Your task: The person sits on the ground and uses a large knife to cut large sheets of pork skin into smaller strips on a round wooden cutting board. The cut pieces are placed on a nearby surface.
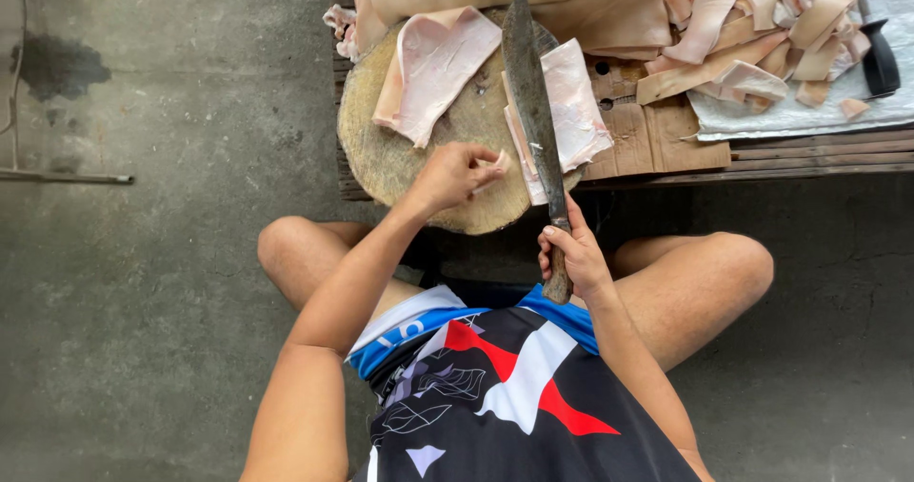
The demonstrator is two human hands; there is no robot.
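My right hand [571, 251] grips the wooden handle of a long dark cleaver [529, 82], whose blade lies over the round wooden chopping block [381, 149]. A small pale strip of pork skin [494, 165] is pinched in my left hand [452, 172] at the block's near edge. On the block lie two larger slabs of pale pink pork skin, one at the left [433, 68] and one to the right of the blade [581, 106].
A heap of cut skin strips [762, 25] lies on a grey sheet [809, 115] and brown cardboard [657, 134] over a low wooden pallet at the right. A black object [880, 58] sits at the far right. My bare knees flank the block on a concrete floor [171, 253].
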